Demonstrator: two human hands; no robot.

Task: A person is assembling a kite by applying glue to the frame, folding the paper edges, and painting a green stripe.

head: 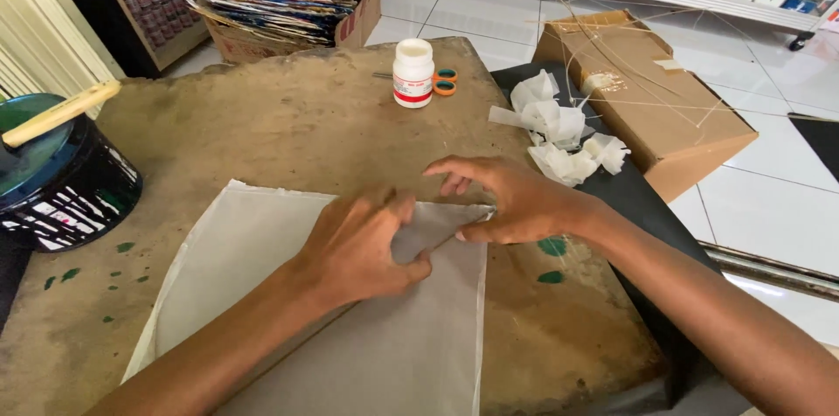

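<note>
A large sheet of thin whitish paper [262, 276] lies flat on a worn brown worktable [262, 128]. My left hand [363, 246] presses down on the sheet near its upper right corner, fingers curled against the paper. My right hand [516, 197] rests at that same corner, thumb and fingers pinching the sheet's edge where a thin stick seems to run under the fold. Both forearms reach in from the bottom of the view.
A white glue bottle [412, 73] and orange-handled scissors [444, 81] stand at the table's far edge. Crumpled white paper scraps [559, 132] lie at the right. A dark paint can [61, 180] with a wooden stick sits left. A cardboard box [651, 97] with thin sticks rests on the floor.
</note>
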